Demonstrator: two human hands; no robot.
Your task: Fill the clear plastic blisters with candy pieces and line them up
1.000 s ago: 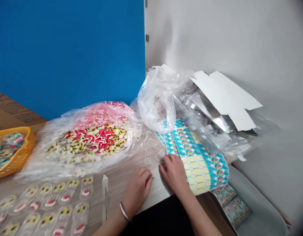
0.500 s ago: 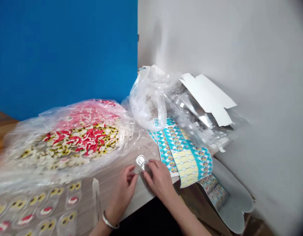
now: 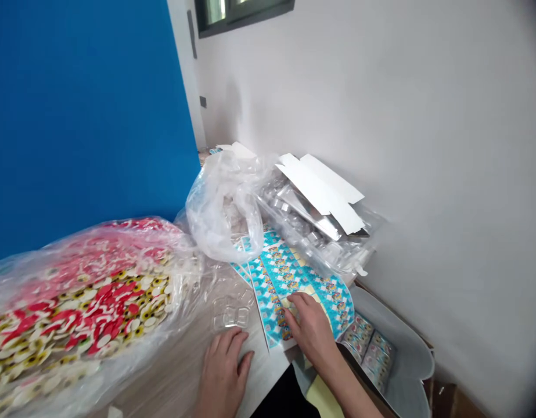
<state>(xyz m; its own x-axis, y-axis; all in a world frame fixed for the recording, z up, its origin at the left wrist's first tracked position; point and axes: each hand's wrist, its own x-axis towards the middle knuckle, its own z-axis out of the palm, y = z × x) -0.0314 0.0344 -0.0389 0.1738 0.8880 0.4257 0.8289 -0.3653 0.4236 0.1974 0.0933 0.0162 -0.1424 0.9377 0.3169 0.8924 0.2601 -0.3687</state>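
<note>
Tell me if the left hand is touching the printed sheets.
Apart: the head view shows a strip of table between the left hand and the nearest printed sheet.

Blue panel (image 3: 85, 116) standing beyond left hand (image 3: 223, 367), pale wall (image 3: 407, 128) beyond right hand (image 3: 310, 330)
High ahead of both, a window (image 3: 245, 13) is showing.

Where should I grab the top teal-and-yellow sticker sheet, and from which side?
Probably best to pinch the sticker sheet by its near right edge, thumb below and fingers above, coming from the near right. That edge seems to jut past the table, leaving its underside reachable; the far end runs under clear plastic packaging. The right hand is over the near part.
</note>
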